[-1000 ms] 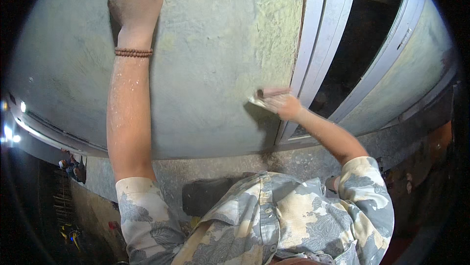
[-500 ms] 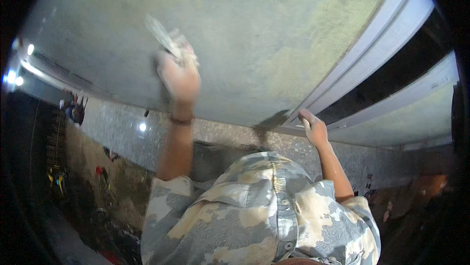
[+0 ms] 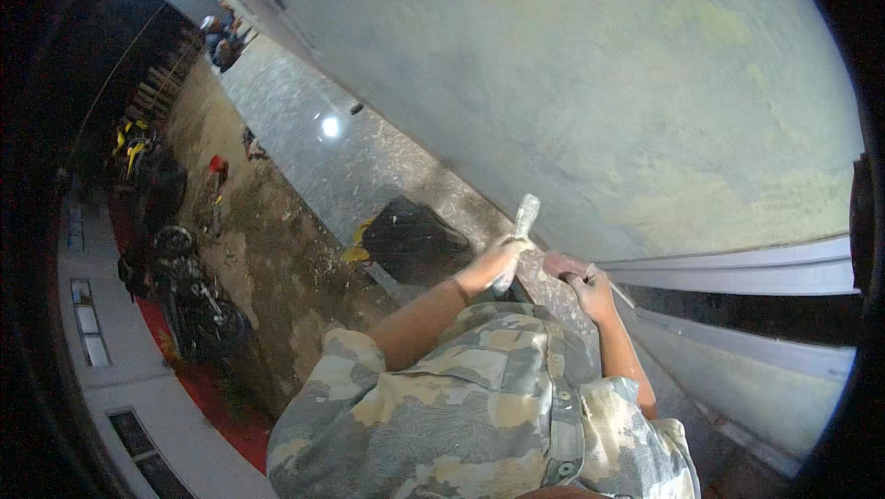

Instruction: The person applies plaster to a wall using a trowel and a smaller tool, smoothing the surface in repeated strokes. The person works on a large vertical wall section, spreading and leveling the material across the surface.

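Observation:
My left hand [image 3: 498, 266] is closed around the handle of a pale, plaster-smeared putty knife [image 3: 525, 216], whose blade points up along the grey-green plastered wall [image 3: 590, 84]. My right hand [image 3: 583, 283] is just to its right, almost touching it, with its fingers curled against the wall's lower edge. A thin pale edge sticks out to the right of that hand; I cannot tell whether the hand holds it. Both forearms come up from my patterned shirt [image 3: 479, 407].
A grey metal frame with rails [image 3: 737, 269] runs along the wall's right side over a dark gap. Far below lie a black bag [image 3: 415, 241], a dirt strip, parked motorcycles [image 3: 189, 305] and distant people [image 3: 221, 38].
The view has swung left and down. My left hand came down from high on the wall with the putty knife and now meets my right hand close to my chest.

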Tool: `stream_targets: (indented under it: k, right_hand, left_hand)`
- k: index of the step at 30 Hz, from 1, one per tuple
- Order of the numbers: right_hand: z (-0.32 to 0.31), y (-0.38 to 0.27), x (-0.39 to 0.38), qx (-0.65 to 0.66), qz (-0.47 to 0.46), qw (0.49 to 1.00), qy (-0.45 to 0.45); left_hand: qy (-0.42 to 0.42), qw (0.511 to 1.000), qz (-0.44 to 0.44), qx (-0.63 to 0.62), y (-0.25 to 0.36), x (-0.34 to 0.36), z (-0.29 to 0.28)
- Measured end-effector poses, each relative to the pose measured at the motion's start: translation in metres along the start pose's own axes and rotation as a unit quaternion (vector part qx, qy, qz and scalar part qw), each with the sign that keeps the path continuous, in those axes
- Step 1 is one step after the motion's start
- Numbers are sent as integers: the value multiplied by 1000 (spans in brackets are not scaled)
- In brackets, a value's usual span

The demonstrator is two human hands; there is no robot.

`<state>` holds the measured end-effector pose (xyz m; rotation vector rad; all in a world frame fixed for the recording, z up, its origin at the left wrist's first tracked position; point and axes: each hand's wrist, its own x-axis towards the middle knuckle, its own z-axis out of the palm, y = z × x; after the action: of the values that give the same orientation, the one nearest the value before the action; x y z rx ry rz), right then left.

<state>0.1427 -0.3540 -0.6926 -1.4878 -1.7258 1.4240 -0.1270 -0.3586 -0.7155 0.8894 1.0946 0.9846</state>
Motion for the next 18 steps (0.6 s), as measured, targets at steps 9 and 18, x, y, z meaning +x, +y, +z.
stream_targets:
  k: [9,18]
  right_hand:
    - [54,-61,51,180,65,982,2]
    - [72,-55,51,-32,80,995,58]
  left_hand:
    - [-90,991,-65,-76,29,-22,-30]
    - [66,935,230,261,-40,-20,-15]
